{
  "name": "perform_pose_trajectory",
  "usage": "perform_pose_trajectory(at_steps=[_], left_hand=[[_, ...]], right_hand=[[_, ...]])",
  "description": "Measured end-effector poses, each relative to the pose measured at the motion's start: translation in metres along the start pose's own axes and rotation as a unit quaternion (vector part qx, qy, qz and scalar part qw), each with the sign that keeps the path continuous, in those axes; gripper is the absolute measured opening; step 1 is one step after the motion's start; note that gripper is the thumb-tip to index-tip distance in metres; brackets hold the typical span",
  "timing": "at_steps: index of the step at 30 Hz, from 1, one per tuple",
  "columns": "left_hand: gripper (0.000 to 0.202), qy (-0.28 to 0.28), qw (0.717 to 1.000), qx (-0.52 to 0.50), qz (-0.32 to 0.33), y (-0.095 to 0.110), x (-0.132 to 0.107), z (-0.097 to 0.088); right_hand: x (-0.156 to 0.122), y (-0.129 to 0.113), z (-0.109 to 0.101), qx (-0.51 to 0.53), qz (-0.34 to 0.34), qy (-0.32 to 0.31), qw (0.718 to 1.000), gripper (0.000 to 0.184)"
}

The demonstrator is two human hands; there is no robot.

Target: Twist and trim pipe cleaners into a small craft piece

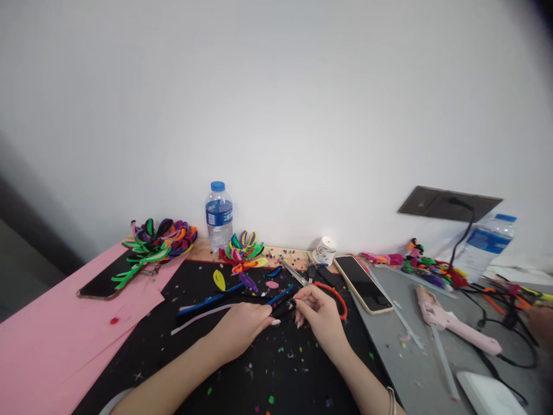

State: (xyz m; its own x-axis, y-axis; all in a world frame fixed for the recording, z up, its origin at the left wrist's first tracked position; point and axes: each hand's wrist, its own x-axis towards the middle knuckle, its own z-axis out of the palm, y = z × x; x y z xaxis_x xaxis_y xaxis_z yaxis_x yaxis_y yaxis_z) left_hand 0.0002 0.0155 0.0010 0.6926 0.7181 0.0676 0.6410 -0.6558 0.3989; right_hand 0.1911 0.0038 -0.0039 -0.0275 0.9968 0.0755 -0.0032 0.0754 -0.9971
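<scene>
My left hand (244, 327) and my right hand (319, 311) meet over a black mat (242, 374), fingers pinched on a black pipe cleaner (283, 307) between them. A blue pipe cleaner (211, 301) and a white one (199, 320) lie just left of my left hand. An orange pipe cleaner (339, 297) curves behind my right hand. Small yellow, purple and pink loops (219, 280) lie beyond the hands, and scissors (296, 274) rest near them.
Pink paper (47, 340) with a phone (101, 283) and a pipe-cleaner flower (158, 239) lies left. A water bottle (219, 216), another flower (242, 251) and a tape roll (325, 251) stand by the wall. A second phone (362, 282) and pink glue gun (453, 325) lie right.
</scene>
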Motion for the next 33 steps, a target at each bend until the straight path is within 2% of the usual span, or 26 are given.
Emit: perform_pose_trajectory(at_steps=[7, 10, 13, 16, 20, 24, 28, 31, 33], left_hand=[[0.033, 0.015, 1.0, -0.018, 0.018, -0.003, 0.0, 0.004], [0.034, 0.012, 0.996, -0.083, 0.008, -0.003, 0.0, 0.004], [0.039, 0.004, 0.981, -0.191, -0.008, 0.0, 0.0, 0.001], [0.043, -0.01, 0.948, -0.318, -0.029, 0.006, -0.001, 0.0], [0.044, -0.051, 0.877, -0.472, -0.076, 0.011, -0.003, 0.003], [0.043, -0.082, 0.81, -0.574, -0.091, 0.009, -0.002, 0.01], [0.043, -0.107, 0.757, -0.637, -0.098, 0.004, 0.001, 0.012], [0.043, -0.12, 0.733, -0.661, -0.105, 0.003, 0.002, 0.011], [0.043, -0.128, 0.723, -0.67, -0.109, 0.003, 0.002, 0.009]], right_hand=[[0.003, -0.001, -0.005, 0.058, 0.038, -0.008, 0.998, 0.018], [0.002, 0.001, -0.005, 0.05, 0.032, -0.023, 0.998, 0.016], [0.0, 0.002, -0.004, 0.012, -0.01, -0.019, 1.0, 0.017], [-0.004, 0.001, -0.005, -0.084, -0.07, -0.007, 0.994, 0.017], [-0.007, 0.0, -0.008, -0.241, -0.141, 0.017, 0.96, 0.015], [-0.008, -0.002, -0.01, -0.299, -0.15, 0.024, 0.942, 0.013], [-0.008, -0.003, -0.01, -0.254, -0.118, 0.008, 0.96, 0.02], [-0.005, -0.002, -0.007, -0.129, -0.063, -0.01, 0.99, 0.025], [-0.003, -0.002, -0.005, -0.027, -0.02, -0.025, 0.999, 0.027]])
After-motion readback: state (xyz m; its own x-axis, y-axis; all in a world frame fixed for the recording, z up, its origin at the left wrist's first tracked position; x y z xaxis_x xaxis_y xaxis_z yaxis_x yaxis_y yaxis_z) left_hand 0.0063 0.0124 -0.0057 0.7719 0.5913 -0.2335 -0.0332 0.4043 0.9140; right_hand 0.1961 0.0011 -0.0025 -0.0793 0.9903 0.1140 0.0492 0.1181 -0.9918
